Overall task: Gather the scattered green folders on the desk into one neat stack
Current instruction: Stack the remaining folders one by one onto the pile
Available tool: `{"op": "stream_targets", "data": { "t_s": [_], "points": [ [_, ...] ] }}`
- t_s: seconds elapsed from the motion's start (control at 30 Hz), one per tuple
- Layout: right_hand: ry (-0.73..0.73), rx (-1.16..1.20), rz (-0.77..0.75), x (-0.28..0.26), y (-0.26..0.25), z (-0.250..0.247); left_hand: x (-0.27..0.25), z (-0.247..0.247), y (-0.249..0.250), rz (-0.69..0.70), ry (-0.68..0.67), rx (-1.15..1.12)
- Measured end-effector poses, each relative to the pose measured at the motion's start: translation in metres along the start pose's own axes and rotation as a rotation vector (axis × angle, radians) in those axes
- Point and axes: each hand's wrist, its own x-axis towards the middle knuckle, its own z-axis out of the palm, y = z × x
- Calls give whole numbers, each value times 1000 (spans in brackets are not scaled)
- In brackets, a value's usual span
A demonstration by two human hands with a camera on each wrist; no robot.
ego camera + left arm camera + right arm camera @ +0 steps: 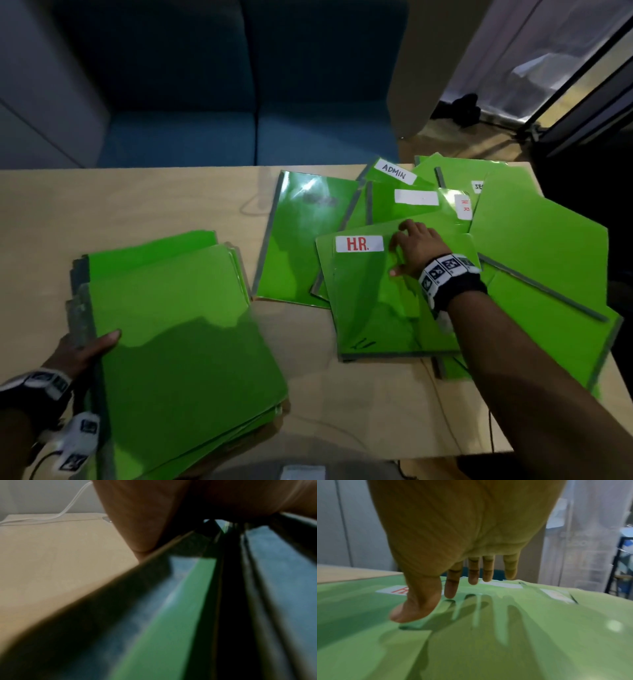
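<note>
Near: left hand [85,349] grips the spine edge of the gathered stack [178,346], thumb on top. Beyond it: right hand [416,248], fingers spread, apparently just above the HR. folder [373,301]. Far right: several scattered folders [534,236] unstacked. Roughly half done.

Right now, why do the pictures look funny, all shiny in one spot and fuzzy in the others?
Head view: a lamp's white glare sits on the glossy plastic-covered folder, and the room behind is dim. Left wrist view: the camera is too close, so the stack's edges blur into streaks. Right wrist view: the right hand is soft and throws finger shadows onto the HR. folder.
</note>
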Motion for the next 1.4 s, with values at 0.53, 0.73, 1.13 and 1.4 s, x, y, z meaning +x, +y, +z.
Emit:
{"op": "stream_targets", "data": {
  "t_s": [0.53, 0.73, 1.13, 1.4],
  "points": [
    [-171, -51, -216, 29, -67, -49, -69, 28, 58, 140, 14, -54],
    [107, 486, -193, 4, -52, -154, -20, 10, 16, 86, 22, -38],
    [166, 1342, -12, 2, -205, -90, -44, 24, 39, 15, 72, -66],
    [-42, 1131, -37, -12, -299, 3, -66, 33, 58, 123, 110, -43]
  ]
}}
